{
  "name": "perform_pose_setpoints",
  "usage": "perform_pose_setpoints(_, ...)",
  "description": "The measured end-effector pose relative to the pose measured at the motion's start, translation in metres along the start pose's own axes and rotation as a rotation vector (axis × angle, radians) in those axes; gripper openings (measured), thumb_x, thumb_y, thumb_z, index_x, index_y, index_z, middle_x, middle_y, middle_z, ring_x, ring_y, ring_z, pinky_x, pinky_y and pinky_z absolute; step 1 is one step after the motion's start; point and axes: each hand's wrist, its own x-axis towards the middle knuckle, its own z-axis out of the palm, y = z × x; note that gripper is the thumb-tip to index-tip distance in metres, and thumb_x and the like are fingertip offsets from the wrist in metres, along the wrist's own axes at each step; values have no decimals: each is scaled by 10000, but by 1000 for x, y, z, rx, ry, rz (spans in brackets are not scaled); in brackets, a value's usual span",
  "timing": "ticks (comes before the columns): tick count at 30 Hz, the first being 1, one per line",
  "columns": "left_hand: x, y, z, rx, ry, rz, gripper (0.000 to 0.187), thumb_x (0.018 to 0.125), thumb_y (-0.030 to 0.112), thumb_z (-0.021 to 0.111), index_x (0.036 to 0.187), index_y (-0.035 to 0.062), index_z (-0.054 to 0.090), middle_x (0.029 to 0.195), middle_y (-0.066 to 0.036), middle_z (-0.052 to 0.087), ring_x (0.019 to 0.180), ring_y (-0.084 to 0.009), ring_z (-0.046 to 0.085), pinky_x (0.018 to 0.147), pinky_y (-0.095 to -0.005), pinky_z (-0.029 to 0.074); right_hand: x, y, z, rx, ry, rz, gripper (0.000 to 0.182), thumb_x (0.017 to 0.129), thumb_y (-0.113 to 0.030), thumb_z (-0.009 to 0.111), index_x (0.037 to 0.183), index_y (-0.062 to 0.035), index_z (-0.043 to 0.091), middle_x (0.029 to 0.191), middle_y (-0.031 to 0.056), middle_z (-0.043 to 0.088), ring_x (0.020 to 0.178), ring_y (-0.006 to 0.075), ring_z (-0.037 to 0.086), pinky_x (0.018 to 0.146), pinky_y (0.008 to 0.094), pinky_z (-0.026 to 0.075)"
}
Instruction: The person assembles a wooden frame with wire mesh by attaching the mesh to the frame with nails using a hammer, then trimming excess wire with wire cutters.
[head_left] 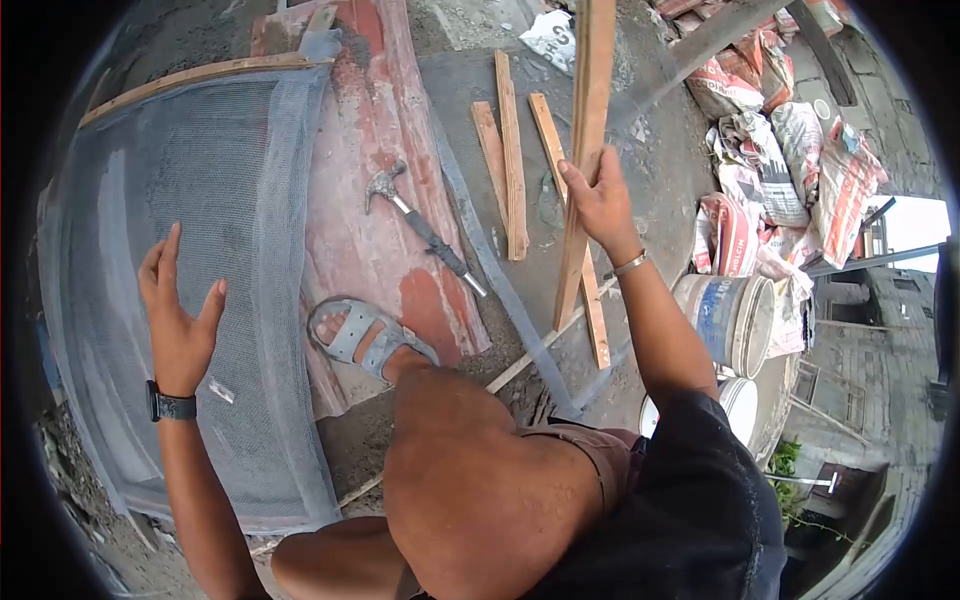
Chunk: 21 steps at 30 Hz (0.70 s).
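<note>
My right hand [603, 205] is wrapped round a long wooden strip [592, 80], which stands on end and runs out of view at the top. My left hand [180, 315] has its fingers spread and holds nothing. It hovers above a grey mesh screen [215, 190] with a wooden strip [200, 72] along its far edge. Between the hands, a claw hammer [425, 232] with a dark-wrapped handle lies on a reddish, stained board [350, 180]. My sandalled foot [365, 335] rests on that board below the hammer.
Several loose wooden strips [512, 160] lie on the ground beyond the board. To the right are stacked printed sacks [780, 170] and a white bucket [725, 315] on its side. A grey beam [710, 45] crosses the upper right.
</note>
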Motion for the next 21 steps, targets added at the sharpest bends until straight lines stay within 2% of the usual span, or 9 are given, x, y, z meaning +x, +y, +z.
perform_pose_setpoints(3, 2, -32, 15, 78, -64, -49, 672, 852, 324, 658, 1436, 215, 345, 1361, -182, 382, 1275, -352, 386, 1044, -467, 350, -23, 39, 47, -79, -133, 100, 468, 850, -379, 660, 1067, -10, 469, 834, 199, 592, 768, 337, 595, 708, 391, 475)
perform_pose_setpoints(6, 13, -73, 11, 151, -40, -33, 631, 876, 325, 634, 1432, 221, 353, 1364, -178, 387, 1269, -348, 395, 1030, -464, 366, -34, 102, 94, 105, -167, 188, 554, 844, -424, 648, 1179, -14, 484, 870, 218, 607, 826, 355, 608, 753, 407, 479)
perform_pose_setpoints(7, 14, -91, 2, 205, -36, -30, 621, 882, 334, 625, 1431, 225, 355, 1371, -175, 387, 1276, -348, 390, 1021, -476, 372, -36, 100, 87, 184, -217, 340, 639, 838, -461, 638, 1256, -9, 462, 966, 237, 602, 918, 370, 591, 822, 402, 465)
perform_pose_setpoints(11, 12, -167, -90, 469, 20, -72, 570, 912, 394, 568, 1425, 244, 370, 1406, -151, 389, 1292, -332, 386, 997, -489, 385, -90, 209, 37, -448, 122, 271, 639, 758, -341, 690, 1231, 23, 465, 1130, 297, 522, 1067, 415, 512, 910, 438, 424)
perform_pose_setpoints(13, 18, -161, -145, 498, 68, -172, 617, 888, 441, 581, 1420, 208, 374, 1380, -182, 387, 1269, -363, 390, 987, -509, 381, -128, 256, 10, -595, -110, 671, 696, 686, -325, 714, 1243, 11, 466, 1144, 304, 533, 1135, 452, 482, 957, 457, 414)
perform_pose_setpoints(14, 18, -154, -172, 509, 94, -228, 644, 875, 464, 587, 1418, 190, 376, 1367, -198, 386, 1257, -379, 391, 981, -520, 379, -147, 289, 6, -696, -265, 630, 734, 685, -376, 746, 1259, 0, 485, 1114, 276, 595, 1078, 400, 564, 925, 418, 453)
perform_pose_setpoints(16, 16, -138, -218, 536, 142, -341, 702, 851, 511, 600, 1413, 154, 379, 1342, -229, 384, 1234, -411, 395, 971, -540, 376, -154, 277, 4, -557, -553, 772, 695, 700, -416, 743, 1218, -7, 524, 1107, 244, 620, 1069, 384, 584, 917, 417, 459)
perform_pose_setpoints(18, 10, -121, -246, 563, 198, -450, 765, 827, 558, 612, 1408, 118, 382, 1316, -260, 382, 1211, -443, 399, 960, -561, 372, -161, 277, 21, -630, -437, 779, 657, 710, -428, 741, 1173, -2, 552, 1107, 207, 631, 1068, 379, 584, 921, 422, 455)
perform_pose_setpoints(21, 3, -108, -257, 545, 262, -351, 770, 819, 556, 625, 1397, 102, 394, 1281, -260, 394, 1173, -435, 432, 941, -548, 393, -160, 291, 30, -626, -230, 822, 511, 693, -352, 751, 1017, -4, 563, 1043, 224, 640, 1000, 391, 608, 852, 422, 485)
